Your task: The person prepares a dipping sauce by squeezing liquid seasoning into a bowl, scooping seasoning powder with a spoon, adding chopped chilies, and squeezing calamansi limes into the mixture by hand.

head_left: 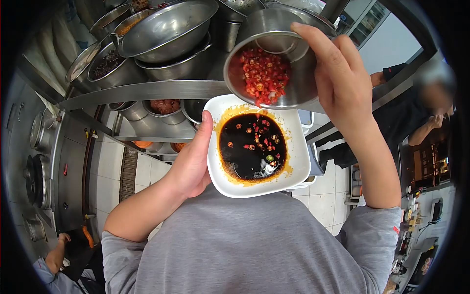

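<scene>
1. While the left hand [193,159] grasps the white dish [299,147] by its left side, thumb along the edge and the other fingers mostly hidden beneath, the dish sits in front of the grey shirt.
2. Dark liquid [240,164] fills the middle of the dish, with an orange-brown smear around it and a few chilli slices, mostly red and one green, on its surface.
3. The right hand [345,81] has its fingers closed around the right side of a metal bowl [301,73], tilted over the far edge of the dish; whether the rims touch, I cannot tell.
4. Chopped red chillies [264,76] are gathered toward that bowl's lower lip.
5. Beyond, a wide metal bowl [169,29] rests atop another vessel, near a pot [125,77] of dark contents.
6. Lower down, a metal container [172,118] holds something reddish-brown.
</scene>
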`<action>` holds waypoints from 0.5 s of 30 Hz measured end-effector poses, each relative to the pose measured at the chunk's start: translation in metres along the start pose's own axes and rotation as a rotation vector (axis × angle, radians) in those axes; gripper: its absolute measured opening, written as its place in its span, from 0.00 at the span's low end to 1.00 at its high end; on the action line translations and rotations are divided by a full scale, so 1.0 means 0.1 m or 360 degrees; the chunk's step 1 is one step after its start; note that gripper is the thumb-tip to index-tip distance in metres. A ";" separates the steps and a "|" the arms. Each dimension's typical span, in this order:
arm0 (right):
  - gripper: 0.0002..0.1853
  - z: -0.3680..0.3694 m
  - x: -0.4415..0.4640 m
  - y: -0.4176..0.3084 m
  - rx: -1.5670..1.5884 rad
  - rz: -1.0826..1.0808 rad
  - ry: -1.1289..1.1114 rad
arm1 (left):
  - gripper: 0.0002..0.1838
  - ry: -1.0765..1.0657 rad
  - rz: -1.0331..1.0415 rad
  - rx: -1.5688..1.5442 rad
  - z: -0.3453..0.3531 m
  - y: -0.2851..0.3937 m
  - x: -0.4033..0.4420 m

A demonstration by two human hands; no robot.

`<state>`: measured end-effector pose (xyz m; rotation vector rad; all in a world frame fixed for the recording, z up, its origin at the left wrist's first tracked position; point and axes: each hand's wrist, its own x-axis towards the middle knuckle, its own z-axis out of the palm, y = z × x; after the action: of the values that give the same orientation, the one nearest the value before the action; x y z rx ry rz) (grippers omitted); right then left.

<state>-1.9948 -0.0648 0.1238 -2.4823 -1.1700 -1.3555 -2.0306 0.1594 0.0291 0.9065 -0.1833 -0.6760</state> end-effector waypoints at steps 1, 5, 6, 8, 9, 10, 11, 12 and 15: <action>0.31 0.01 0.00 0.00 0.0003 0.0003 -0.0001 | 0.39 0.0016 0.0008 0.0009 0.01 0.01 0.00; 0.31 0.02 0.04 0.02 0.0038 0.0033 0.0022 | 0.38 0.0010 -0.0018 -0.0005 0.01 0.01 -0.01; 0.31 0.02 0.06 0.03 0.0024 0.0067 0.0000 | 0.38 0.0037 -0.0012 -0.0001 0.01 0.01 -0.01; 0.25 0.05 0.15 0.12 0.0029 0.0183 -0.0037 | 0.38 0.0056 -0.0026 0.0009 0.00 0.00 -0.01; 0.22 0.12 0.19 0.25 0.0279 0.0287 -0.0133 | 0.38 0.0048 -0.0023 0.0006 -0.02 0.00 -0.01; 0.21 0.18 0.22 0.37 0.0418 0.0383 -0.0255 | 0.38 0.0035 -0.0023 0.0006 -0.04 0.01 0.00; 0.21 0.25 0.25 0.49 0.0548 0.0488 -0.0371 | 0.38 0.0041 -0.0040 0.0020 -0.05 0.01 0.01; 0.21 0.30 0.27 0.60 0.0626 0.0568 -0.0497 | 0.38 0.0024 -0.0075 0.0030 -0.06 0.01 0.01; 0.23 0.56 0.26 0.78 0.0572 0.0661 -0.0837 | 0.40 0.0112 -0.0155 -0.0048 -0.06 -0.05 0.05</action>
<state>-1.8969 -0.0812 0.1305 -2.6586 -0.7906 -0.3631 -2.0264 0.1581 0.0205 0.9131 -0.0661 -0.7342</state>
